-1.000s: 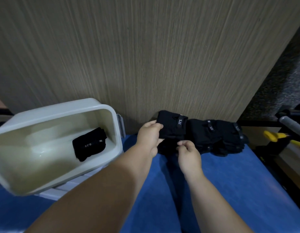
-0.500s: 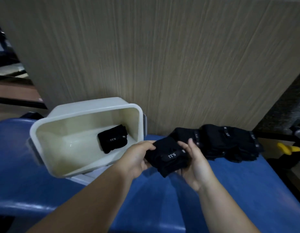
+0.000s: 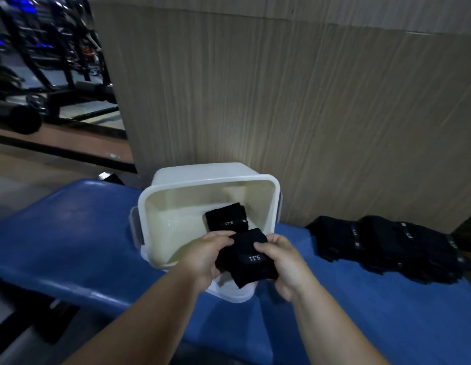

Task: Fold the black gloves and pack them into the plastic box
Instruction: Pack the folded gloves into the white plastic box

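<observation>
The left hand [image 3: 202,255] and right hand [image 3: 287,262] hold a folded black glove [image 3: 248,259] over the near rim of the white plastic box [image 3: 160,191], their fingers curled and pinching the glove's edges. A second folded glove [image 3: 226,221] lies inside the box. To the right, a pile of black gloves [image 3: 387,243] sits on the blue desk [image 3: 71,233].

I hold a folded black glove [image 3: 248,259] between both hands, over the near rim of the white plastic box [image 3: 202,175]. My left hand [image 3: 205,255] grips its nine o'clock edge and my right hand [image 3: 284,264] pinches its three o'clock edge. At twelve o'clock from it, a second folded glove [image 3: 226,219] lies inside the box. A pile of black gloves [image 3: 387,243] sits at three o'clock on the blue pad [image 3: 71,233], near the wood-grain panel [image 3: 281,114].
</observation>
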